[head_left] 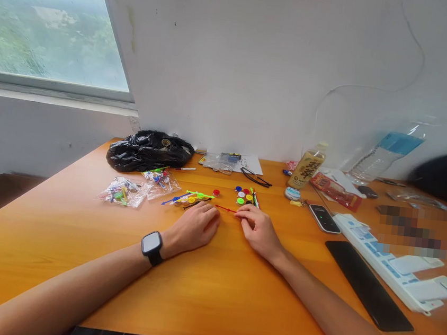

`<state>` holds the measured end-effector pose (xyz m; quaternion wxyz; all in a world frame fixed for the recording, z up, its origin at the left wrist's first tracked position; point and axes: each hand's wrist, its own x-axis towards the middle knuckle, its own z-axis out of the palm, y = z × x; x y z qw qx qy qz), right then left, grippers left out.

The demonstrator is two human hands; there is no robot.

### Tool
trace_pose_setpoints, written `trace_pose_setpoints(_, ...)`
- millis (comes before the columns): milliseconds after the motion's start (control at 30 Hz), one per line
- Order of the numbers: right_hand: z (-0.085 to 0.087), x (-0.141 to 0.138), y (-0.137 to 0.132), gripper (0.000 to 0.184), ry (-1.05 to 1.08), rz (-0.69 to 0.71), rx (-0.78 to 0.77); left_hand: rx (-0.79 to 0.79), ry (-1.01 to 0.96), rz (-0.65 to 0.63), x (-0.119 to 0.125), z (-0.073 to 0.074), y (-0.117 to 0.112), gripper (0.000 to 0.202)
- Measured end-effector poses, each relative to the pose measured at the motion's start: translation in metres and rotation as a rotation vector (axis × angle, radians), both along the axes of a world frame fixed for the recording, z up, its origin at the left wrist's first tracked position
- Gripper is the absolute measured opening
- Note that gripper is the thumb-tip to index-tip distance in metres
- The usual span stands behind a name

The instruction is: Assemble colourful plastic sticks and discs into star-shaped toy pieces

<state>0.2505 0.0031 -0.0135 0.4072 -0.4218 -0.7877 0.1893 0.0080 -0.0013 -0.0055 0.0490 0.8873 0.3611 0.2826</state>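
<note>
My right hand (259, 231) pinches one end of a thin red plastic pointer (226, 209) between thumb and fingertips, low over the table. My left hand (195, 224) rests on the wood with its fingers curled and pressed together; the fingertips are hidden, so whatever they may hold cannot be made out. Just beyond the left hand lie a blue pointer (175, 198), a green pointer (199, 194), a black one (197, 203) and yellow and white round pieces. Beyond the right hand is a group of coloured round pieces (241, 195) with several thin pointers (255, 197) beside them.
Clear bags of small parts (123, 191) lie to the left, before a black plastic bag (149, 151). Rightward stand a drink bottle (307, 165), a small round tin (292, 193), a white device (324, 219), a power strip (381, 261) and a black slab (366, 286).
</note>
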Motion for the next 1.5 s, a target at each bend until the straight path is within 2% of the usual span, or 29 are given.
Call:
trace_pose_setpoints(167, 0.002, -0.002, -0.001, 0.032, 0.009, -0.033, 0.048, -0.002, -0.023, -0.032, 0.001, 0.003, -0.001, 0.009)
trace_pose_setpoints(333, -0.002, -0.003, -0.003, 0.045, -0.100, 0.081, -0.020, -0.002, -0.030, -0.022, 0.002, -0.001, 0.000, 0.008)
trace_pose_setpoints(433, -0.005, -0.004, -0.004, 0.050, -0.138, 0.114, -0.057, -0.040, -0.039, -0.067, 0.001, -0.001, 0.000, 0.011)
trace_pose_setpoints(600, -0.008, -0.003, -0.002, 0.051, -0.155, 0.127, -0.063, -0.081, -0.048, -0.148, 0.001, 0.003, 0.000, 0.018)
trace_pose_setpoints(867, -0.006, -0.006, -0.002, 0.046, -0.151, 0.129, -0.042, -0.102, -0.053, -0.159, 0.002, 0.003, -0.001, 0.020)
trace_pose_setpoints(1100, 0.005, -0.009, -0.003, 0.019, 0.024, 0.003, -0.003, -0.090, -0.032, -0.145, 0.000, 0.004, -0.001, 0.017)
trace_pose_setpoints(1367, 0.012, -0.002, -0.004, 0.048, 0.103, -0.180, 0.032, -0.071, -0.121, -0.039, 0.000, 0.003, -0.004, 0.008)
trace_pose_setpoints(1500, 0.014, -0.002, -0.007, 0.056, 0.129, -0.180, 0.040, -0.097, -0.158, -0.029, 0.000, 0.001, -0.004, 0.027)
